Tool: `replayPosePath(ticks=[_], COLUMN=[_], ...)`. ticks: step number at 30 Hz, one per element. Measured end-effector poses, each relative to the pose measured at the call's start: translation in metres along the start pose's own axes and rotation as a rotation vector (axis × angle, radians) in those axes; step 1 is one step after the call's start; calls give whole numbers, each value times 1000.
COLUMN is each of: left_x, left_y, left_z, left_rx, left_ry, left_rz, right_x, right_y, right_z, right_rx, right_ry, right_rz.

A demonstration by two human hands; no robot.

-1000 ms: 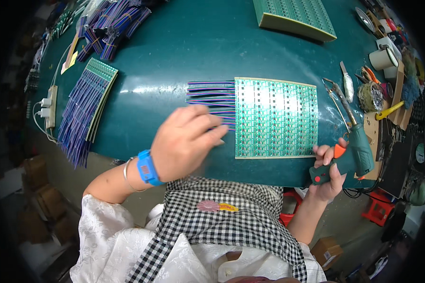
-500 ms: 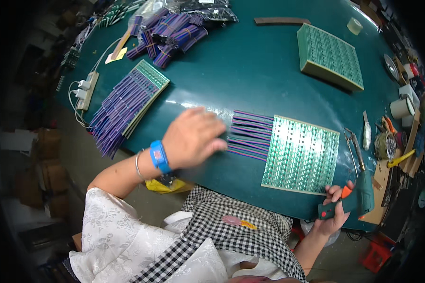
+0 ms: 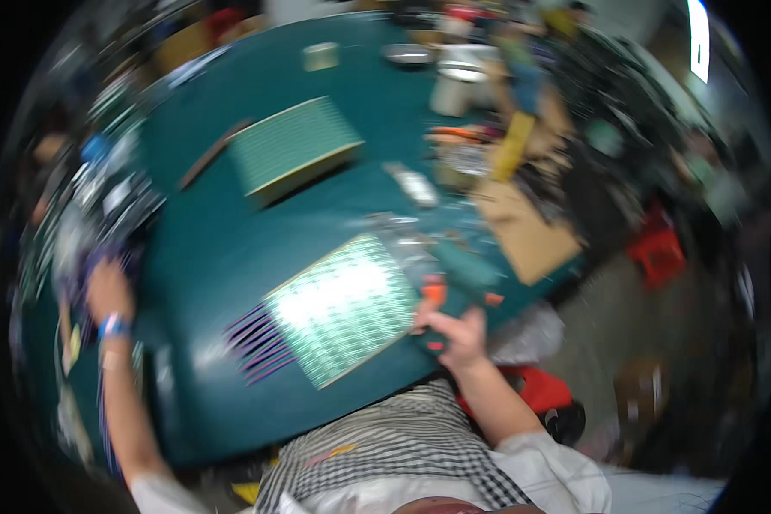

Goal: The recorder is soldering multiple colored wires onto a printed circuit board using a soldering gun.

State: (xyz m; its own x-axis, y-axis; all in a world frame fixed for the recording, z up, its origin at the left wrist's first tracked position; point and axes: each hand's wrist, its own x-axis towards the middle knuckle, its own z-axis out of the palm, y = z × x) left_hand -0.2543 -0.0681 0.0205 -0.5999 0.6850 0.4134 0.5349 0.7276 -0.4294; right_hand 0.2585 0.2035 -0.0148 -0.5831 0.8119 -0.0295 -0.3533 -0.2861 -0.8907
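Observation:
The picture is smeared by motion. At the far left, my left hand [image 3: 111, 295] reaches onto the purple wire bundles [image 3: 86, 261]; its fingers are too blurred to tell whether they grip any. My right hand [image 3: 458, 337] is closed around the dark handle of a teal gun-shaped tool with an orange trigger, apparently a soldering gun [image 3: 464, 265]. Just left of that hand lies a green circuit board panel [image 3: 373, 330], glare across its upper part. Several purple wires [image 3: 261, 344] stick out from the panel's left edge onto the table.
Farther back on the green table [image 3: 197, 291] stands a stack of green boards [image 3: 295, 141], with a dark strip [image 3: 214, 156] beside it. A white-handled tool [image 3: 415, 187], a mug [image 3: 456, 86] and a brown board [image 3: 527, 231] are to the right. A red crate [image 3: 657, 248] is on the floor.
The view has swung to the right. My left hand has moved from beside the panel's wires to the bundles at the far left. The right hand still holds the tool.

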Motion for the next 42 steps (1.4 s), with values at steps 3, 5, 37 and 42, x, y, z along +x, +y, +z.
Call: replayPosePath(ticks=[3, 5, 37, 42], left_x=[-16, -25, -89, -96], left_y=[-20, -13, 246, 252], left_z=[17, 3, -229, -220], left_rx=[-79, -261, -1789, -1834], left_ry=[-53, 208, -925, -774], left_rz=[-61, 42, 522, 552], right_x=[1, -2, -17, -19], right_y=[2, -4, -10, -9], right_z=[-2, -5, 64, 64], right_rx=[88, 98, 16, 40], right_ry=[-118, -143, 10, 8], right_rz=[-61, -52, -149, -117])
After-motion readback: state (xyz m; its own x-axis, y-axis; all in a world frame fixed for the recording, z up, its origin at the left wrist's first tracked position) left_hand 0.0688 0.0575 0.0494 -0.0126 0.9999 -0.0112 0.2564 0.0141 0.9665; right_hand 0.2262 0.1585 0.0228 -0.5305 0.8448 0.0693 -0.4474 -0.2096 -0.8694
